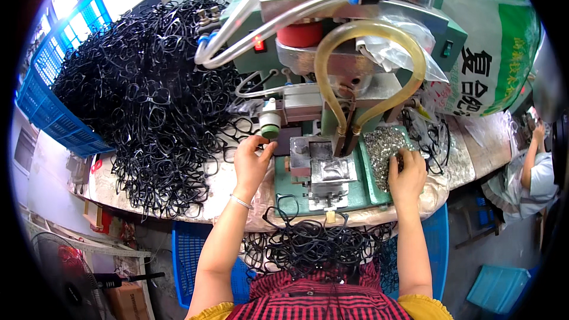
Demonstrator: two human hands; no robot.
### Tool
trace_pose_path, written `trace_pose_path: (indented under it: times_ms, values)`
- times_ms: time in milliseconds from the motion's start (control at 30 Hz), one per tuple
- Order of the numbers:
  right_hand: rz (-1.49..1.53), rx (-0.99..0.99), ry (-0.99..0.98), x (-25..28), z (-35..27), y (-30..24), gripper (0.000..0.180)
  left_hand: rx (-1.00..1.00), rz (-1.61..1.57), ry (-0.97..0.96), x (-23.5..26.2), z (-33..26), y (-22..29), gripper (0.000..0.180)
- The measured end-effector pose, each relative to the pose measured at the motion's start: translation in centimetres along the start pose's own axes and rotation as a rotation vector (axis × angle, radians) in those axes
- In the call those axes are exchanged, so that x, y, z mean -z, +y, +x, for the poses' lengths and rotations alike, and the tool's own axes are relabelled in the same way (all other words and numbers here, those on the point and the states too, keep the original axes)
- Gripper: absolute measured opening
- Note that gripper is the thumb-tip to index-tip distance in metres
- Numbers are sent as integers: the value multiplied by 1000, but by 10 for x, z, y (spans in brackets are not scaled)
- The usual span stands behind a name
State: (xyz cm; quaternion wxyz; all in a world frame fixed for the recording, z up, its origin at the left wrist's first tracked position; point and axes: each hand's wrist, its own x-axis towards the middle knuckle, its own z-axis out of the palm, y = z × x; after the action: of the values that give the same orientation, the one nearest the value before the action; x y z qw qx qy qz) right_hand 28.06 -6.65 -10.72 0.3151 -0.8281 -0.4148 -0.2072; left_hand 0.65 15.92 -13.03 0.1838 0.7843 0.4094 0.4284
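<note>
My left hand (252,166) is by the green-capped push button (270,130) on the machine's left, its thumb and forefinger slightly apart just below the cap. Contact with the button cannot be made out. Over at the right, my right hand (409,178) reaches into a green tray (375,194) of small shiny metal pieces (382,148). Its fingers are spread a little among the pieces, and no held piece shows. Between my hands stands the green press machine (284,198) with a metal fixture block (332,169) under its head. Black eyeglass frames (314,246) lie heaped at my lap.
A tall heap of black eyeglass frames (148,101) covers the table's left, beside a blue crate (56,106). A yellowish hose (367,26) loops before the press head. Behind at right stands a white-and-green sack (486,41). Another person (527,172) sits far right.
</note>
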Motion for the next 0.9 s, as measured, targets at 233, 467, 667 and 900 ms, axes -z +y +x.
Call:
trace_pose_path:
  times_ms: [233, 467, 667, 900]
  values:
    - [152, 21, 78, 1, -2, -7, 7, 48, 4, -39, 4, 2, 11, 19]
    - [1027, -655, 284, -15, -23, 14, 15, 52, -10, -50, 2, 0, 9, 19]
    - [1073, -535, 113, -21, 7, -20, 15, -14, 54, 148, 42, 2, -26, 20]
    - [1087, -386, 27, -23, 13, -15, 13, -226, 531, -562, 58, -6, -63, 28]
